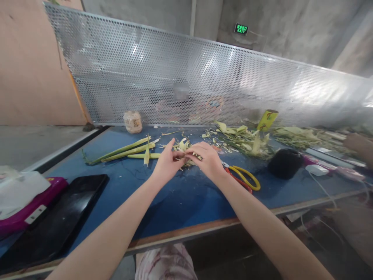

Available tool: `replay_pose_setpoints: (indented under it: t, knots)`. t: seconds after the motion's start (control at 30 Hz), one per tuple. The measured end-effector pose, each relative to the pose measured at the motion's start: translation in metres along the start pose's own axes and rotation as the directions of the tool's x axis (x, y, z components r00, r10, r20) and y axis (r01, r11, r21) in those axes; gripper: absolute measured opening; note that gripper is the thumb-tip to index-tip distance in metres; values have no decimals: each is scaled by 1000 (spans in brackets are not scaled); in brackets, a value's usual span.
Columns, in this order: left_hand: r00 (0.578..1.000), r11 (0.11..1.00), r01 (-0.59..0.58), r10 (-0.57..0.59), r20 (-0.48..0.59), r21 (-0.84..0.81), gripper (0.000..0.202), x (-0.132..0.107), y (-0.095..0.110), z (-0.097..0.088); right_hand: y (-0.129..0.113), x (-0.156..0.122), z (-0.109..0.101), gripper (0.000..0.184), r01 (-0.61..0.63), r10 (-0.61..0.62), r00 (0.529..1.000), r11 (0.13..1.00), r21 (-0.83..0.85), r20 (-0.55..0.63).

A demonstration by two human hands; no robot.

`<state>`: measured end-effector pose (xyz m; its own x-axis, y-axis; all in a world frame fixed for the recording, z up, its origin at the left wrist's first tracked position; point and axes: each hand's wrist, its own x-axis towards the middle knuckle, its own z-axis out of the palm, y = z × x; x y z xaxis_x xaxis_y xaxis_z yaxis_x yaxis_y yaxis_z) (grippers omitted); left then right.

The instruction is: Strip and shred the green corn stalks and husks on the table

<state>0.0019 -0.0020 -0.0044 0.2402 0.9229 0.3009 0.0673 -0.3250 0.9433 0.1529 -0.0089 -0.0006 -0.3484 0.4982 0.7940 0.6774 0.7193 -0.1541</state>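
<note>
My left hand (169,160) and my right hand (206,159) meet at the middle of the blue tabletop. Their thumbs and fingertips press together over a small heap of pale yellow-green plant shreds (184,144). Some pale bits show among the fingers of my right hand; what my left fingertips pinch is too small to make out. Left of my hands lie several long green stalks (125,151), with a short pale piece (146,154) across them. Close to my right wrist rest scissors (246,177) with yellow and red handles.
A bigger pile of husks and shreds (247,142) lies back right, near a yellow-green can (267,119) and a black round object (285,163). A tape-like roll (133,121) stands by the perforated metal screen (151,70). At left are a black tray (67,210) and a purple device (35,206).
</note>
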Motion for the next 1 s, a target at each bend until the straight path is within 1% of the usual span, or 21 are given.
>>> replay_pose_setpoints:
  t: [0.1, 0.17, 0.23, 0.3, 0.33, 0.4, 0.5, 0.6, 0.67, 0.77, 0.87, 0.93, 1.0]
  knots:
    - [998, 999, -14, 16, 58, -39, 93, -2, 0, 2, -1, 1, -2, 6, -55, 55, 998, 998, 31, 9]
    - [996, 999, -41, 43, 81, -35, 93, -3, -1, 3, -1, 2, -3, 10, -122, 122, 992, 989, 88, 5]
    - [993, 996, -84, 85, 83, -17, 91, -3, -1, 2, -1, 3, -3, 21, -212, 219, 976, 958, 192, -16]
    - [989, 992, -125, 123, 86, 10, 91, -3, -1, 2, 0, 4, -3, 33, -303, 325, 945, 898, 319, -19]
    - [987, 990, -137, 135, 87, 26, 91, -4, 0, 1, 1, 4, -3, 39, -347, 375, 927, 859, 377, -1]
    - [985, 986, -153, 148, 95, 58, 92, -5, 2, 1, 4, 5, -2, 45, -433, 453, 888, 769, 470, 77]
    - [981, 985, -163, 156, 115, 57, 92, -6, 6, 2, 8, 6, -1, 44, -518, 489, 844, 638, 570, 220]
    - [983, 990, -136, 138, 124, -25, 92, -5, 5, 2, 9, 7, -1, 33, -539, 478, 829, 545, 642, 290]
    - [986, 992, -95, 105, 132, -79, 94, -4, 3, 2, 9, 7, -1, 26, -524, 471, 835, 523, 672, 284]
    - [989, 989, -12, 34, 144, -149, 97, -3, 0, 4, 6, 9, -5, 19, -462, 466, 861, 550, 696, 203]
    - [992, 972, 62, -34, 123, -226, 97, -4, 2, 5, 2, 10, -10, 14, -414, 462, 877, 582, 700, 135]
    - [992, 960, 96, -70, 106, -263, 95, -5, 6, 7, 0, 11, -12, 12, -395, 439, 890, 603, 693, 126]
    - [990, 950, 118, -88, 115, -289, 92, -6, 9, 8, -2, 10, -13, 11, -391, 412, 899, 596, 701, 151]
